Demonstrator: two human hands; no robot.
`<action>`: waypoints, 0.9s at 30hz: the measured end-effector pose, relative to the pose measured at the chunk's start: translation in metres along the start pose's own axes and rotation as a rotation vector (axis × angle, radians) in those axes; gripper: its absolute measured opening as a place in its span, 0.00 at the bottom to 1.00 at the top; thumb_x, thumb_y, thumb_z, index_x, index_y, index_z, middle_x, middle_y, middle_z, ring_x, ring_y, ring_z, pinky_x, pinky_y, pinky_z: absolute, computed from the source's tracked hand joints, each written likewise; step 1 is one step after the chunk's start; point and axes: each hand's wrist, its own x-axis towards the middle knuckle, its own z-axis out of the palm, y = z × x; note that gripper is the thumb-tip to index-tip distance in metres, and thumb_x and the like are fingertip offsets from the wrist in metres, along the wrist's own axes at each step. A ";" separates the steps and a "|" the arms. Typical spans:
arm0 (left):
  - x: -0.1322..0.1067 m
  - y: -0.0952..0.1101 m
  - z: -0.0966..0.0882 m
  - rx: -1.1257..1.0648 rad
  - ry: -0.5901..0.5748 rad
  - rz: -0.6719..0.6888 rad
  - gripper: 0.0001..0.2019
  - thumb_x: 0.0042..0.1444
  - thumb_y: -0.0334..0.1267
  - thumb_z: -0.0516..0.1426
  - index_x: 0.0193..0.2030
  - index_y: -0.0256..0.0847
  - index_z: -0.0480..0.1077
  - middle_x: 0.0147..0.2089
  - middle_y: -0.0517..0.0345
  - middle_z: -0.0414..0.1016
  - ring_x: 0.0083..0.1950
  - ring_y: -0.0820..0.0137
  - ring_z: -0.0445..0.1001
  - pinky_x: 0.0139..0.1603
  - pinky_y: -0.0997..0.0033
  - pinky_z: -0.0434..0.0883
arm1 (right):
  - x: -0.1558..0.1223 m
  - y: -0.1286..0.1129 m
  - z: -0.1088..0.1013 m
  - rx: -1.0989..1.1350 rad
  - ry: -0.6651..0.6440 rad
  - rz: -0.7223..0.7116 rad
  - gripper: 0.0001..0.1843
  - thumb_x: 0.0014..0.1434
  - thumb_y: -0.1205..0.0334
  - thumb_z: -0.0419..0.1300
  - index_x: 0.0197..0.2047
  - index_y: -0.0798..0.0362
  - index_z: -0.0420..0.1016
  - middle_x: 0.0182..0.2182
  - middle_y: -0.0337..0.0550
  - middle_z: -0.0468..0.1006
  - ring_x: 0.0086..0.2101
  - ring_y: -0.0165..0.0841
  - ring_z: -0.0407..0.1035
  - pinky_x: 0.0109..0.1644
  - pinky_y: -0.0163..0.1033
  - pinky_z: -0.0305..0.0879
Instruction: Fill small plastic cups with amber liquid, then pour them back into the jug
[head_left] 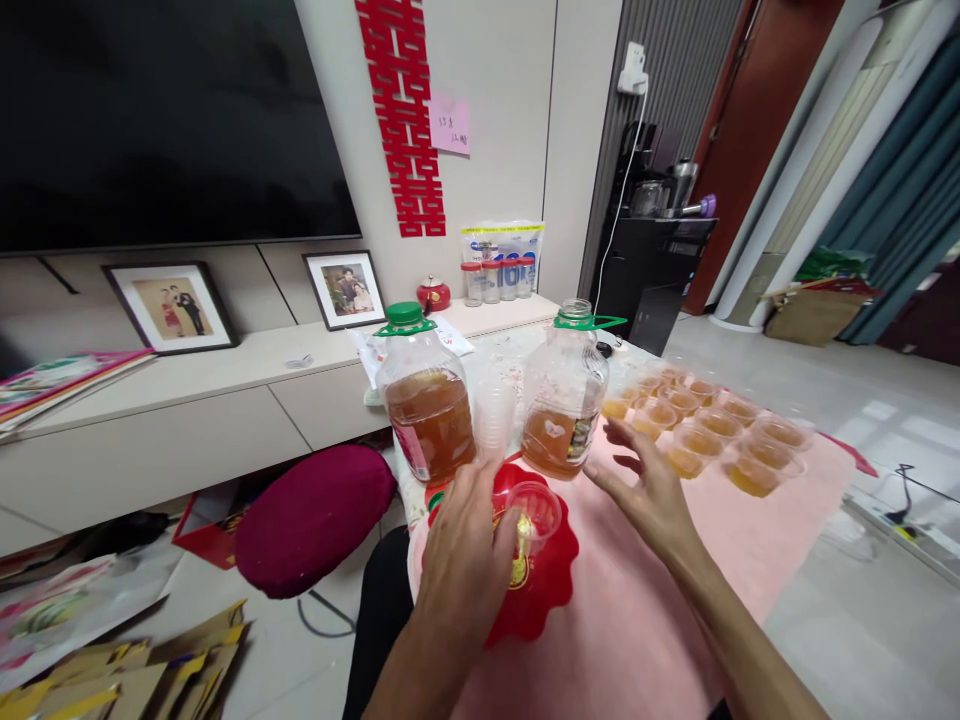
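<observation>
The left hand [465, 560] lies against the side of a small clear plastic cup [534, 512], thumb on its wall; whether it truly grips the cup I cannot tell. The cup stands empty on a red scalloped plate [551, 580], just right of that hand. The right hand [646, 492] is open, fingers spread, close beside the uncapped jug [564, 400] of amber liquid. Between this and the green-capped jug [424, 410] rises a stack of empty cups [495, 418]. Further right, rows of filled cups [712, 430] crowd the pink tabletop [660, 620]
</observation>
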 end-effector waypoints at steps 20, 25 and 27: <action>0.083 0.068 0.024 -0.251 -0.052 -0.063 0.44 0.62 0.26 0.56 0.80 0.22 0.39 0.82 0.30 0.47 0.84 0.56 0.50 0.82 0.65 0.54 | 0.072 0.021 0.036 0.432 -0.044 0.062 0.84 0.37 0.42 0.83 0.82 0.49 0.32 0.79 0.58 0.46 0.76 0.51 0.47 0.79 0.60 0.45; 0.081 0.070 0.026 -0.253 -0.015 -0.071 0.41 0.62 0.26 0.56 0.79 0.21 0.45 0.79 0.28 0.54 0.81 0.52 0.57 0.80 0.61 0.58 | 0.065 0.025 0.035 0.456 -0.002 0.092 0.83 0.33 0.43 0.84 0.81 0.48 0.40 0.75 0.59 0.58 0.72 0.56 0.57 0.74 0.63 0.58; 0.078 0.072 0.028 -0.270 0.012 -0.065 0.39 0.62 0.25 0.55 0.79 0.21 0.48 0.78 0.29 0.57 0.79 0.51 0.60 0.79 0.59 0.61 | 0.060 0.025 0.034 0.464 0.025 0.096 0.81 0.33 0.43 0.84 0.80 0.50 0.44 0.73 0.61 0.62 0.70 0.57 0.61 0.73 0.63 0.61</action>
